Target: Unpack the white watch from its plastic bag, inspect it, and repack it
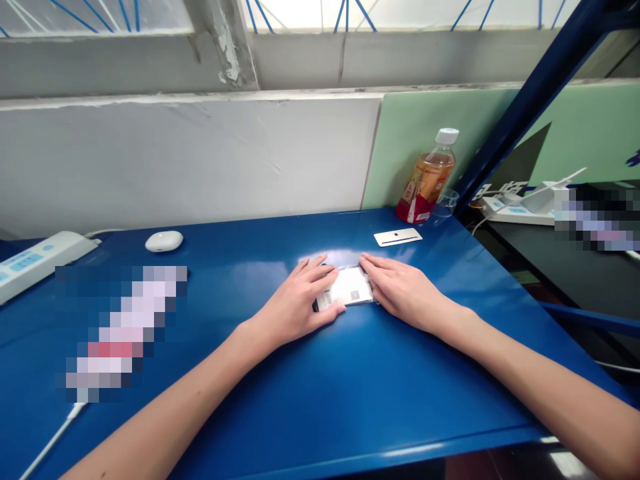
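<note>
The left hand (306, 299) and the right hand (406, 291) touch the two ends of a flat white packet (353, 288), which lies on a blue table (325, 400). Behind it, more to the right, there is a white card (399, 239); farther back stands a bottle (426, 183). At the left side lie a white oval case (164, 241) and a power strip (47, 260).

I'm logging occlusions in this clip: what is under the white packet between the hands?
The blue tabletop shows around the white packet; whatever lies directly beneath is covered. The left hand and right hand also partly cover it.
</note>
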Tool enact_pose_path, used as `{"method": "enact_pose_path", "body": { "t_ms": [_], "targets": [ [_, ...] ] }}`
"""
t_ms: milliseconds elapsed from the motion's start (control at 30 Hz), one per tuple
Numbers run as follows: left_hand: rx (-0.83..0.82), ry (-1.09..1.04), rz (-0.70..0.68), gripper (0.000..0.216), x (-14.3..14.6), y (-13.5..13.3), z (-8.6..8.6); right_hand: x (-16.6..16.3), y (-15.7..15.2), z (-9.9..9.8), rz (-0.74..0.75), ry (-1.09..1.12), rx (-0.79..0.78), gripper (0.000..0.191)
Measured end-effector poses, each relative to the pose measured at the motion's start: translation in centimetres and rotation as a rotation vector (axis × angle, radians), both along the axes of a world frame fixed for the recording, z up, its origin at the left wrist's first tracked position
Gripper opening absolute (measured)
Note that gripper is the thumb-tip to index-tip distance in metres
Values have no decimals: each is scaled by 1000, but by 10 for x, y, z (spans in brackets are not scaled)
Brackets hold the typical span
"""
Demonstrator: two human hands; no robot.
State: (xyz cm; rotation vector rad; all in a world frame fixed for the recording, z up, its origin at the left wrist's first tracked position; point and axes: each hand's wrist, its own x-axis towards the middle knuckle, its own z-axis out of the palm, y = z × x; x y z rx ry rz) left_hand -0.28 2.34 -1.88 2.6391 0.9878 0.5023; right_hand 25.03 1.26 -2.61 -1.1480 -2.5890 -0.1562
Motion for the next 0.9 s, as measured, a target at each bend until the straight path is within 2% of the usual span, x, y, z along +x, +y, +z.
{"method": "enact_pose_path", "body": {
  "t_ms": [200,400,667,767,833,900],
  "targets": [
    [13,23,10,57,1,-1,0,4,1,2,-51,25,-56,51],
    [62,68,13,53,-2,-1,5,15,10,2,37,59,-7,46],
    [50,115,49,55,-7,1,9,19,9,12,164,43,-139,50],
    [17,155,79,52,-6,-1,9,16,8,11,152,33,-124,43],
    [-3,189,94,60,-4,-2,8,15,9,9,125,24,-103,42],
    [-12,224,106,77,-2,-2,6,15,10,6,104,20,-92,44]
  ]
}}
